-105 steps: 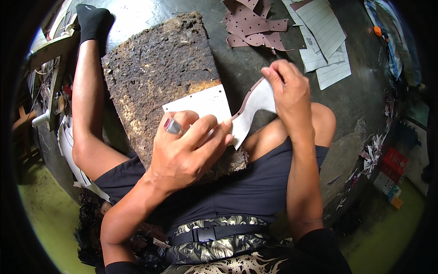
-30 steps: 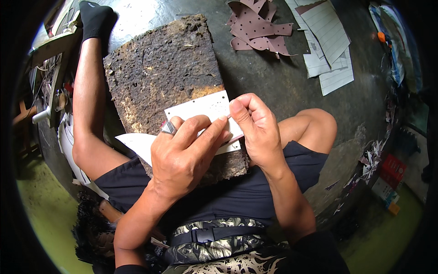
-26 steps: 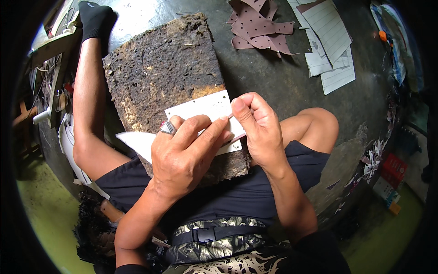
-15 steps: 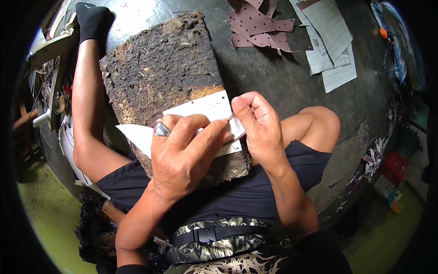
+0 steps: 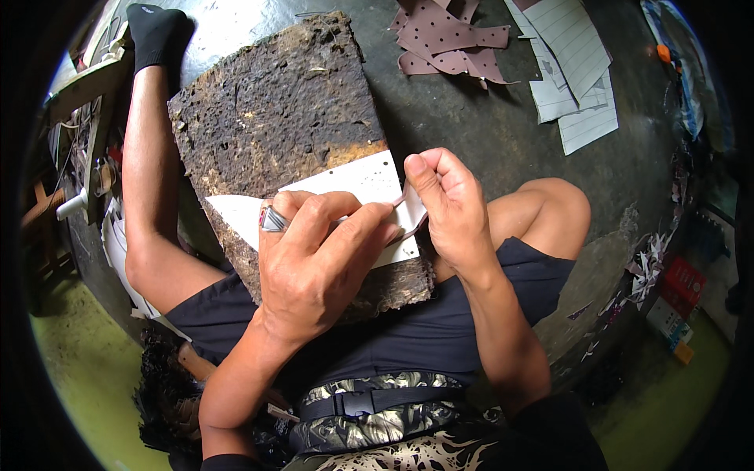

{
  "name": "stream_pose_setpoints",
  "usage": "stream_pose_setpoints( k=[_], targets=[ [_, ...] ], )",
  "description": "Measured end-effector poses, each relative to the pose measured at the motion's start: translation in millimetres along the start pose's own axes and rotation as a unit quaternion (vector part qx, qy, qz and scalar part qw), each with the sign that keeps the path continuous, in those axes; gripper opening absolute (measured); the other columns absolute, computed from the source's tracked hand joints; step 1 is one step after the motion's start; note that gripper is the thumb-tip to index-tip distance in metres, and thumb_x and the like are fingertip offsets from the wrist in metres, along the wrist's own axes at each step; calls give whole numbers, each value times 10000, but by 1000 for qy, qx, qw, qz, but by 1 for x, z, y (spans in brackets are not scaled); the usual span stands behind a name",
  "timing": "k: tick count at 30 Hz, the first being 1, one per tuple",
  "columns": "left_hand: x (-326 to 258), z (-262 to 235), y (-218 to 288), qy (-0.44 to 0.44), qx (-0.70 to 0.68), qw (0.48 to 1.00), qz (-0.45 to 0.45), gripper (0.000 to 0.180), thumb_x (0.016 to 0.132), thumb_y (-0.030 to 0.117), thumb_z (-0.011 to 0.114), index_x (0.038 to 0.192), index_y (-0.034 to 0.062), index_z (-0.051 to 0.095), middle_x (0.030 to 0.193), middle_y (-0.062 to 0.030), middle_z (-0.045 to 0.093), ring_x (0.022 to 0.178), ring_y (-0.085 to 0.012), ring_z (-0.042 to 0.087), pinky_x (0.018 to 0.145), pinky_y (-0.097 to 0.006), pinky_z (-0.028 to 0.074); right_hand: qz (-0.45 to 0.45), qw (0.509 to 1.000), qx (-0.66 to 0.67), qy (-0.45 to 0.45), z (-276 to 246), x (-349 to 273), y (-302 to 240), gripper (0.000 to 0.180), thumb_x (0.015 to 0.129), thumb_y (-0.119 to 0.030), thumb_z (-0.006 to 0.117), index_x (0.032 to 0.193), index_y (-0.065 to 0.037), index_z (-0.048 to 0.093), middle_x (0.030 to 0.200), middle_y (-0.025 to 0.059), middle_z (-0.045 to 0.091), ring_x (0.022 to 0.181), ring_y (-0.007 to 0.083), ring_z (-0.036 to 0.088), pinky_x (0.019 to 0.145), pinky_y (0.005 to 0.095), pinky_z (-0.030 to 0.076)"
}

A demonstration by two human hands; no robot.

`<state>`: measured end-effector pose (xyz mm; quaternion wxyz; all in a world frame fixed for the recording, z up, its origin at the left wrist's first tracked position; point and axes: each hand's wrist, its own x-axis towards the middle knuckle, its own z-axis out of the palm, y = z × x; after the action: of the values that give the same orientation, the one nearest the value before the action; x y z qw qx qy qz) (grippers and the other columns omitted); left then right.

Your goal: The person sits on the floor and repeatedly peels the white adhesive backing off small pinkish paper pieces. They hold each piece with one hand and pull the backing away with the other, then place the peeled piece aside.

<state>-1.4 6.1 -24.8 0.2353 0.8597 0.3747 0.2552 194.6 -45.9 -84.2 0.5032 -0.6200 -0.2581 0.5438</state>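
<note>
A white piece with small black dots [image 5: 345, 174] lies across the near part of a rough dark slab [image 5: 275, 110]. My left hand [image 5: 310, 259], wearing a ring, is bunched over this piece, its fingertips pressed down near the right side. My right hand [image 5: 449, 196] is closed in a pinch just beyond the slab's right edge. It grips the raised end of a thin strip [image 5: 408, 210], white on its face with pinkish edges, which runs back under my left fingertips. A pointed white flap [image 5: 236, 216] sticks out left of my left hand. My left thumb is mostly hidden.
The slab rests between my legs. Dotted mauve scraps [image 5: 452, 43] lie on the dark floor beyond it. Lined paper-like sheets [image 5: 577, 71] lie farther right. Wooden furniture [image 5: 94, 110] stands at the left, and a red packet [image 5: 682, 284] lies at the far right.
My right hand has risen slightly and moved a little right with the strip, which now bends up more. My left hand has hardly moved.
</note>
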Motion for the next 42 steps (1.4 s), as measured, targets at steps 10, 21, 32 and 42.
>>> stream_pose_setpoints(
  k=[10, 21, 32, 42],
  targets=[
    [1, 1, -4, -4, -9, 1000, 11, 311, 854, 139, 980, 1134, 157, 847, 1026, 10, 710, 878, -231, 641, 760, -411, 471, -6, 1000, -29, 7, -9, 12, 17, 388, 1217, -375, 687, 1058, -21, 692, 814, -48, 626, 761, 28, 526, 654, 258, 456],
    [17, -15, -6, -53, 47, 996, 44, 274, 871, 268, 975, 1108, 254, 839, 1057, 75, 709, 1027, -194, 684, 1090, -506, 389, -5, 997, -75, 19, -13, 25, 22, 390, 1196, -377, 722, 1055, -13, 712, 806, -15, 668, 748, 56, 566, 669, 296, 497],
    [30, -30, -10, -117, 16, 990, 71, 385, 758, 148, 1017, 1123, 180, 899, 1075, 14, 750, 1101, -254, 720, 1030, -502, 487, -80, 982, -173, 14, -18, 37, 8, 348, 1162, -308, 767, 1045, 12, 696, 786, 67, 680, 717, 133, 614, 678, 352, 524],
    [27, -17, -9, -77, 13, 994, 82, 278, 856, 185, 943, 1119, 176, 854, 1076, 25, 722, 1089, -242, 709, 992, -501, 485, -94, 972, -214, 24, -20, 48, 5, 332, 1155, -282, 776, 1021, 11, 695, 773, 80, 686, 697, 175, 625, 672, 375, 525]
  ],
)
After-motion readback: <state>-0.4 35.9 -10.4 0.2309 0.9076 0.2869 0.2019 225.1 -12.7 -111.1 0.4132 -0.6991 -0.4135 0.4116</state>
